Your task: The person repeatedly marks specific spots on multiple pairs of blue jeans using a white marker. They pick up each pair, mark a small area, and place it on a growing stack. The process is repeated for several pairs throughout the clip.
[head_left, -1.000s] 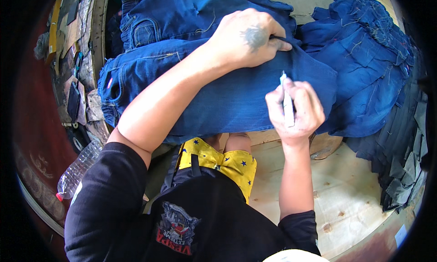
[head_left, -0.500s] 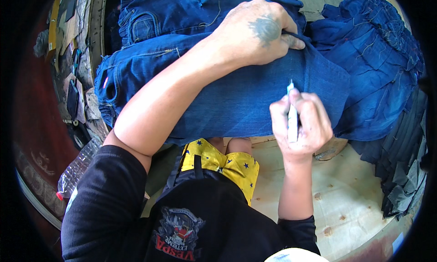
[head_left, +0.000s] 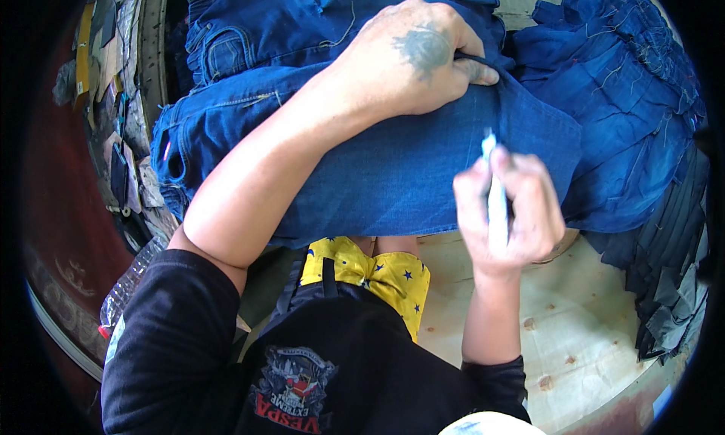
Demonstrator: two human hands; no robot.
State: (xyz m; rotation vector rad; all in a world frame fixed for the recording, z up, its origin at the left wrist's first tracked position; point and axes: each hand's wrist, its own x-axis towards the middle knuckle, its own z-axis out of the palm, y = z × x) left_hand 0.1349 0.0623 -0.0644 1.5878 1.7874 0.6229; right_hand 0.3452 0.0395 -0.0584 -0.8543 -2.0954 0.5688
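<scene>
Across person's legs (head_left: 396, 245), blue jeans (head_left: 362, 182) lie spread, waistband left, leg reaching right. Left hand (head_left: 430, 57) up top, thumb and fingers pinched on denim fold. Right hand (head_left: 526, 216) nearer body, closed round white pen-like tool (head_left: 497, 212), tip pointing away over leg; whether tip touches cloth, cannot tell. Second jeans (head_left: 276, 20) just beyond, bunched blue garments (head_left: 604, 95) at right, dark grey cloth (head_left: 661, 261) beside those.
</scene>
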